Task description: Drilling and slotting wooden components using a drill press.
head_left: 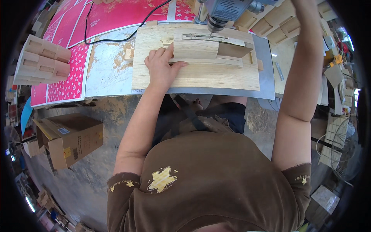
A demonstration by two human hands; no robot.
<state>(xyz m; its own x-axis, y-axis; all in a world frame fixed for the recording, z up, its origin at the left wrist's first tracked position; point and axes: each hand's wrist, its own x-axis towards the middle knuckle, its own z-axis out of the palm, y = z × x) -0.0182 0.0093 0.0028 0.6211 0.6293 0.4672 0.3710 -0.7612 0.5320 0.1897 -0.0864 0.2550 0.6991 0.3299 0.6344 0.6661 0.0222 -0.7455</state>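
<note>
The wooden box (pixel 196 50) lay left-to-right under the drill chuck (pixel 216 24), the nearer left hand (pixel 164 66) gripping its left end; the right hand, out of view, couldn't be judged.

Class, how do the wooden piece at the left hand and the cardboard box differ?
Colour: the wooden piece is mostly pale and shows no clear print, while the cardboard box is darker brown with printed markings.
Size: the cardboard box looks larger than the wooden piece.
Contact: the left hand touches the wooden piece; no hand touches the cardboard box.
Both have angular corners.
</note>
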